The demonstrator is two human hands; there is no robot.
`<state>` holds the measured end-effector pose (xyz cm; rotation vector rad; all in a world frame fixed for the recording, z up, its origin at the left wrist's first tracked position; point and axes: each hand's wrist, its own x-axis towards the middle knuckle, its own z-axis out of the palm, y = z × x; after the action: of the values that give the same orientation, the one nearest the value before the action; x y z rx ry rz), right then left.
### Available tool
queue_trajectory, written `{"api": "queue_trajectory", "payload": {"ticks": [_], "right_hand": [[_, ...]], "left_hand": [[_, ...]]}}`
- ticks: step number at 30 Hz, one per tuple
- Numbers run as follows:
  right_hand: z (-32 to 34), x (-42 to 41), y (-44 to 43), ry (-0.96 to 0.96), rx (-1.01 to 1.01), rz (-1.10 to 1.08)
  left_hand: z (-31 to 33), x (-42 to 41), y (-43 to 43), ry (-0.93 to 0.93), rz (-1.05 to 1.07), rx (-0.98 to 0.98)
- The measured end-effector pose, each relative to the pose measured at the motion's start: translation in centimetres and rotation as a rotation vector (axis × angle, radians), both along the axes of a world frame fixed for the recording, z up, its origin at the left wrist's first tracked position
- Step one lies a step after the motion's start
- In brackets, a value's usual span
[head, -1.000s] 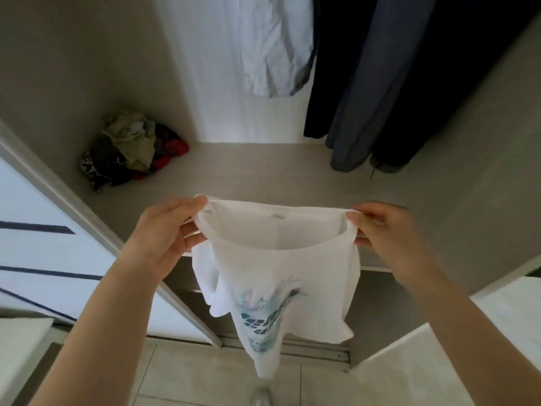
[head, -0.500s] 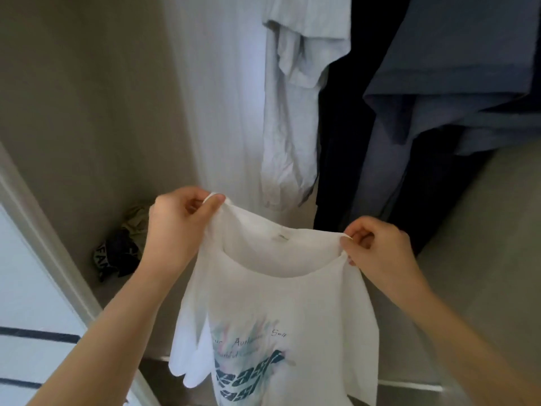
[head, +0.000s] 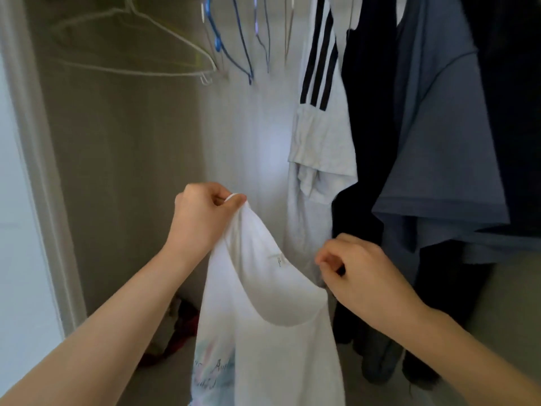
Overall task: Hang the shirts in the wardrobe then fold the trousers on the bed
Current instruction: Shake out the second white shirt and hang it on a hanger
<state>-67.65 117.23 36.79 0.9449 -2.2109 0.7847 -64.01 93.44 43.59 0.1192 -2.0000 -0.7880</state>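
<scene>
Up close inside a wardrobe [head: 123, 171], the left hand [head: 205, 218] pinches one shoulder of a white printed shirt [head: 263, 332] between thumb and curled fingers. The right hand [head: 363, 276] curls beside the collar; I cannot tell whether it grips cloth. A bare wire hanger [head: 131, 71] hangs above. Held by one corner, the shirt could slip and drop.

A shirt [head: 263, 317] is held up before the wardrobe [head: 117, 171]; empty hangers [head: 140, 54] are hung above left, other shirts [head: 439, 142] to the right, and a clothes heap [head: 181, 326] is seen on its floor behind.
</scene>
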Motion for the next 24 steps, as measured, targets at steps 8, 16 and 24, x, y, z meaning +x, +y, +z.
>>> {"api": "queue_trajectory", "payload": {"ticks": [8,16,24], "right_hand": [[12.3,0.4,-5.4,0.245,0.061,0.032],[23.1,-0.9,-8.5,0.503,0.080,-0.169],[30.9,-3.6,-9.7,0.731,-0.040,-0.324]], "left_hand": [[6.8,-1.0,-1.7,0.042,0.062,-0.145],[12.3,-2.6,-3.5,0.068,0.080,-0.160],[17.3,-3.9,-3.9,0.087,-0.014,-0.030]]}}
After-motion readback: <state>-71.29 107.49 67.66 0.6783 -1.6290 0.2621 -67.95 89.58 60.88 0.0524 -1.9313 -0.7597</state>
